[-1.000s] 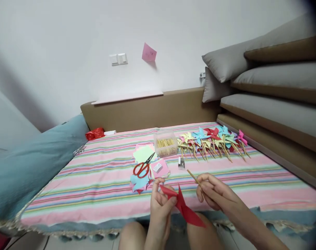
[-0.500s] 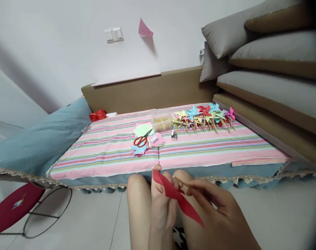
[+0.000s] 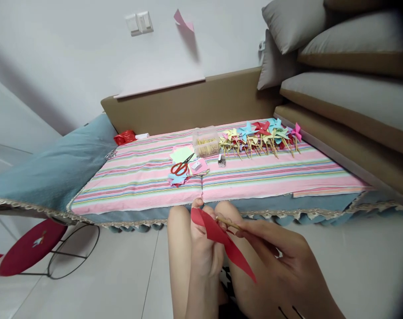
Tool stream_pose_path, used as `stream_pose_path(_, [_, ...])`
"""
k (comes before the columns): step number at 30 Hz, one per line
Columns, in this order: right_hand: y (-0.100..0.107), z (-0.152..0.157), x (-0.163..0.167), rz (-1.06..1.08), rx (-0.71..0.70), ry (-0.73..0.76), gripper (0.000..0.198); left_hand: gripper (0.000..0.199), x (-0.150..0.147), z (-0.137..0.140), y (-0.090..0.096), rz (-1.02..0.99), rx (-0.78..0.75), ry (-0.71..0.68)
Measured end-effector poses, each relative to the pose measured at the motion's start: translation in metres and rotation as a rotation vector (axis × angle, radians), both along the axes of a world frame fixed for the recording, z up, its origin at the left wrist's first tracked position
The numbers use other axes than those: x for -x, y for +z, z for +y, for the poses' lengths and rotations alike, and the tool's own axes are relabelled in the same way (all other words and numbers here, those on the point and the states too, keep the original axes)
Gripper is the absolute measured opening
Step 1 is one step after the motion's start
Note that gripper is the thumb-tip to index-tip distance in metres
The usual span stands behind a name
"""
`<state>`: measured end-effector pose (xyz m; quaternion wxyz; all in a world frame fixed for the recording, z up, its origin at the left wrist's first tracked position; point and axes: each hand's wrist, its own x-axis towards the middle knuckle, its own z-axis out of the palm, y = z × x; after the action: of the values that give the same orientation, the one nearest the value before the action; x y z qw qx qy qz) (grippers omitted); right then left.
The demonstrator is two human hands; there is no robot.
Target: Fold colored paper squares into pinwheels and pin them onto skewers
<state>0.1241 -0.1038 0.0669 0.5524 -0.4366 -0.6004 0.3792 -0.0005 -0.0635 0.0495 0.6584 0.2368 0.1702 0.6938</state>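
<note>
Between my two hands, over my knees, is a red paper pinwheel (image 3: 226, 241), its blades seen nearly edge-on. My left hand (image 3: 204, 252) grips the paper from the left, thumb raised, with part of its fingers hidden behind the red paper. A short wooden stick (image 3: 228, 222) is pinched by my right hand (image 3: 277, 252), its tip at the left fingers behind the pinwheel. Whether the stick is joined to the paper I cannot tell.
On the striped cloth (image 3: 148, 177) lie scissors (image 3: 181, 166), paper pieces (image 3: 181, 154), a clear box of sticks (image 3: 206, 142), a small box (image 3: 222, 161) and several finished pinwheels (image 3: 261, 133). Cushions (image 3: 347, 79) are stacked at right. A red stool (image 3: 32, 248) stands at left.
The whole view has tilted down a little, so the couch appears higher. My hands keep the pinwheel and stick, and the stick lies a little further left, closer to the left fingers.
</note>
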Motion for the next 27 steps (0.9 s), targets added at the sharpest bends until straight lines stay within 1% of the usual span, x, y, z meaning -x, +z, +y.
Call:
stream_pose_path(2, [0.000, 0.000, -0.001, -0.005, 0.010, 0.003, 0.023, 0.043, 0.000, 0.001, -0.001, 0.010, -0.001, 0.005])
stream_pose_path(7, [0.003, 0.006, -0.006, -0.103, -0.072, -0.038, 0.024, 0.047, -0.001, 0.004, -0.006, -0.002, 0.013, -0.033])
stream_pose_path(11, [0.006, 0.012, -0.010, -0.189, -0.125, -0.037, 0.024, 0.048, -0.002, 0.008, -0.009, -0.007, 0.041, -0.032])
stream_pose_path(13, [0.006, 0.015, -0.010, -0.222, -0.114, -0.051, 0.023, 0.047, -0.003, 0.011, -0.010, -0.006, 0.041, -0.032])
stream_pose_path(17, [0.006, 0.020, -0.007, -0.225, -0.032, -0.058, 0.023, 0.045, -0.003, 0.017, -0.012, -0.003, 0.054, -0.023])
stream_pose_path(22, [0.007, 0.030, -0.005, -0.225, -0.027, -0.034, 0.024, 0.049, -0.003, 0.024, -0.014, -0.004, 0.090, -0.010])
stream_pose_path(27, [0.006, 0.041, -0.006, -0.206, -0.073, -0.014, 0.026, 0.051, -0.004, 0.032, -0.016, -0.005, 0.122, -0.008])
